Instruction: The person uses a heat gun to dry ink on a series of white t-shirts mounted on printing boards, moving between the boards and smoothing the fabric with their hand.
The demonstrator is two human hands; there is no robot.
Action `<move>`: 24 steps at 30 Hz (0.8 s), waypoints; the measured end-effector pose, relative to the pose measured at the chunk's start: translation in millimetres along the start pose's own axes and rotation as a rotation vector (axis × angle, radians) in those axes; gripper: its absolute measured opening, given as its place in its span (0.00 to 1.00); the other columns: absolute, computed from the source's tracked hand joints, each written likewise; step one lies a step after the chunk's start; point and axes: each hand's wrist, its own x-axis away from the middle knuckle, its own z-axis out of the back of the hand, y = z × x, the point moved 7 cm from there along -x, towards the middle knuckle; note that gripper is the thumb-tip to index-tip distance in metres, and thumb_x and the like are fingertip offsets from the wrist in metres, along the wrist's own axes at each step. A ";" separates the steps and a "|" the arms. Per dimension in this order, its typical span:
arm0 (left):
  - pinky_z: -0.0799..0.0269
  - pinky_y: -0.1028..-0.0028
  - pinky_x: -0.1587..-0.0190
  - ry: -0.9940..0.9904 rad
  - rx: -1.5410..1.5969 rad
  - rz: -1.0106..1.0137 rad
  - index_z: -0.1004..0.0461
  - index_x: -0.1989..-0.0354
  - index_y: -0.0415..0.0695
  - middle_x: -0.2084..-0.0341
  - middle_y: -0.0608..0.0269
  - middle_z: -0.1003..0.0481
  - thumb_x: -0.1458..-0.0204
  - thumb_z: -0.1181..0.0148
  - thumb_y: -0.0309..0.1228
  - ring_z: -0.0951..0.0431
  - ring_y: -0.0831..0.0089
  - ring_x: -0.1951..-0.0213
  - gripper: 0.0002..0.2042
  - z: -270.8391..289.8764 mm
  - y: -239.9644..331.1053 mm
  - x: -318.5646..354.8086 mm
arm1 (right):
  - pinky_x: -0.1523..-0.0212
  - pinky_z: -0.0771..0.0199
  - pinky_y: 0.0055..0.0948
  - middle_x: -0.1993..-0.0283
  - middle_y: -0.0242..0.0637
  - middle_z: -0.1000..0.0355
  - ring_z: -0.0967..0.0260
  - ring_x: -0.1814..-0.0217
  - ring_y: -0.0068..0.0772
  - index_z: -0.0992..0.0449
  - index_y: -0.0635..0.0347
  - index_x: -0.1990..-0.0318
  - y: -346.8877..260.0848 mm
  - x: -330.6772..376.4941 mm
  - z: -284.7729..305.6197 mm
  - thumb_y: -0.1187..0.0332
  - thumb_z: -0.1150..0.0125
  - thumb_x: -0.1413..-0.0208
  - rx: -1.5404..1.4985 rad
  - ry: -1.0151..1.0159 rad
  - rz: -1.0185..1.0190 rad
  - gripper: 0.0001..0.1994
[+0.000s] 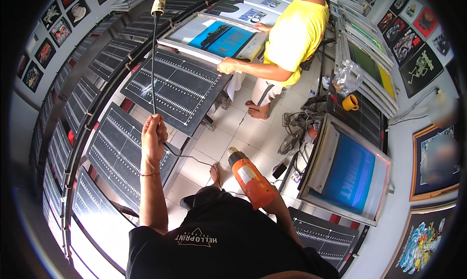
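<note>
Overhead, the left hand pinches a hanging black cable running straight up, while the right hand, hidden, seems to grip the orange heat gun pointing forward.

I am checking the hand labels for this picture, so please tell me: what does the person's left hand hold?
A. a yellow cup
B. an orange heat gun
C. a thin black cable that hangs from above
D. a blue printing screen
C: the left hand is raised and closed around the thin black cable that runs up to a fitting overhead, while the orange heat gun is at the right hand.
</note>
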 end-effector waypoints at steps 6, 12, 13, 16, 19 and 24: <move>0.56 0.81 0.83 0.085 -0.032 0.056 0.33 0.69 0.47 0.86 0.76 0.42 0.41 0.49 0.32 0.49 0.86 0.86 0.06 26.4 -28.2 -53.2 | 0.55 0.28 0.35 0.58 0.44 0.25 0.26 0.54 0.47 0.32 0.58 0.50 -22.6 -60.7 -5.0 0.59 0.31 0.56 0.072 -0.134 -0.038 0.26; 0.54 0.83 0.83 0.086 -0.033 0.115 0.34 0.68 0.49 0.84 0.76 0.40 0.41 0.47 0.33 0.46 0.87 0.85 0.05 22.9 -69.9 -91.7 | 0.53 0.28 0.34 0.57 0.43 0.25 0.26 0.52 0.44 0.33 0.58 0.49 -31.8 -118.8 -18.8 0.61 0.28 0.58 0.021 -0.106 -0.112 0.29; 0.54 0.83 0.83 0.097 -0.048 0.145 0.34 0.68 0.50 0.84 0.77 0.40 0.41 0.47 0.34 0.46 0.87 0.85 0.06 20.6 -75.9 -96.4 | 0.53 0.28 0.34 0.57 0.42 0.25 0.26 0.51 0.43 0.33 0.59 0.48 -30.2 -127.8 -20.3 0.62 0.28 0.59 0.013 -0.088 -0.119 0.29; 0.53 0.83 0.82 0.085 -0.049 0.213 0.35 0.69 0.51 0.84 0.78 0.41 0.41 0.47 0.34 0.45 0.87 0.84 0.06 17.3 -93.8 -109.6 | 0.51 0.28 0.33 0.56 0.41 0.25 0.26 0.50 0.39 0.32 0.60 0.47 -25.8 -152.4 -21.8 0.64 0.27 0.60 0.180 -0.038 0.007 0.30; 0.53 0.82 0.82 0.089 -0.032 0.245 0.35 0.69 0.50 0.85 0.78 0.41 0.41 0.47 0.35 0.45 0.87 0.84 0.06 15.8 -108.0 -123.8 | 0.51 0.27 0.33 0.55 0.41 0.25 0.26 0.50 0.37 0.31 0.61 0.48 -20.9 -176.9 -17.1 0.66 0.26 0.62 0.214 -0.098 0.033 0.30; 0.51 0.82 0.81 0.121 -0.030 0.228 0.33 0.66 0.49 0.84 0.78 0.41 0.42 0.48 0.34 0.45 0.87 0.83 0.04 8.9 -111.4 -161.4 | 0.43 0.37 0.41 0.50 0.41 0.29 0.33 0.44 0.43 0.29 0.58 0.48 12.6 -221.5 9.9 0.66 0.36 0.51 0.275 -0.138 0.098 0.21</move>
